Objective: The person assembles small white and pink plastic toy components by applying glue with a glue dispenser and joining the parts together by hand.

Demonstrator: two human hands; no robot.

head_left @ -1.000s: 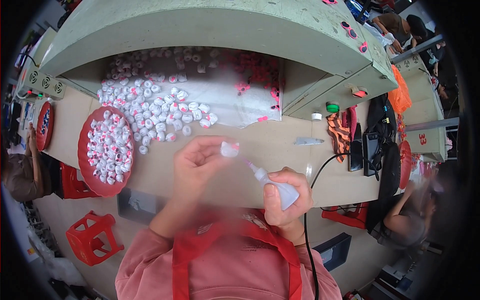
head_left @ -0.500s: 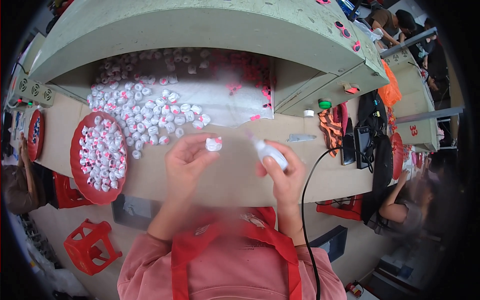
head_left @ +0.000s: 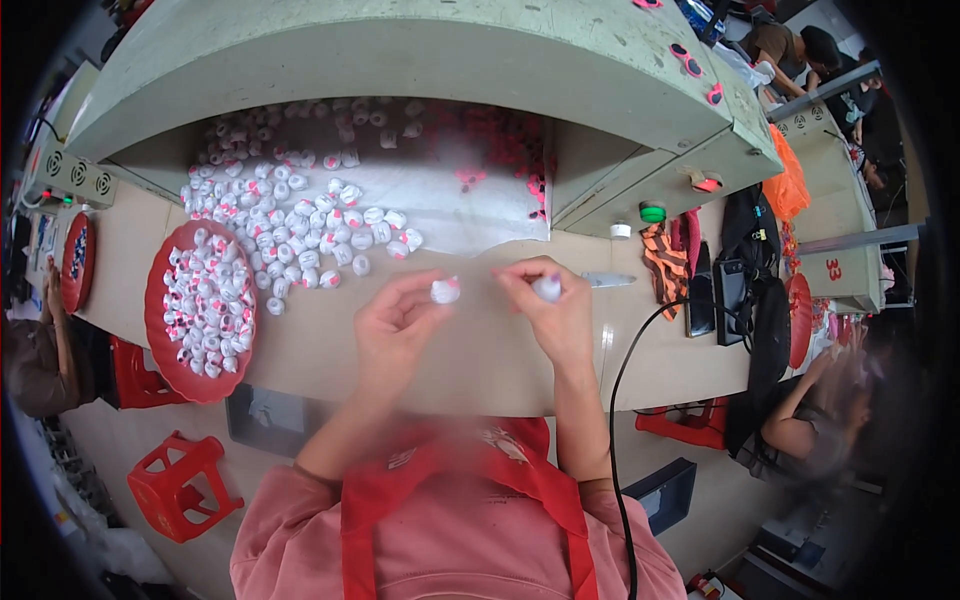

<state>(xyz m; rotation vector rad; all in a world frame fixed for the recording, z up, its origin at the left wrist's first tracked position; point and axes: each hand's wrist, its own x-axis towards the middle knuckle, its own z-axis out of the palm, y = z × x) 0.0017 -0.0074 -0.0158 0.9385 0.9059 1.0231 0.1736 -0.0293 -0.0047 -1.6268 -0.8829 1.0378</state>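
My left hand [head_left: 395, 325] pinches a small white doll-head-like piece [head_left: 446, 290] between thumb and fingertips, above the table. Across a short gap, my right hand [head_left: 550, 310] is closed around a small white squeeze bottle [head_left: 546, 288], partly hidden by the fingers. Its thumb and forefinger come together towards the piece; anything tiny between them is too blurred to make out. To the left stands a red scalloped tray [head_left: 160, 345] full of similar white pieces with pink parts. Behind it, a heap of white pieces [head_left: 300, 235] spreads under the shelf.
Small pink sunglasses-shaped pieces [head_left: 470, 180] lie on the white sheet [head_left: 480, 225] under the grey-green shelf [head_left: 400, 45]. A blade-like tool [head_left: 608, 280], an orange striped cloth [head_left: 662, 262] and phones [head_left: 732, 295] lie right. A black cable [head_left: 622, 375] crosses the table edge. Other people work at both sides.
My right hand has turned the bottle's tip away and drawn its thumb and forefinger in towards the white piece. The left hand has shifted slightly right with the piece.
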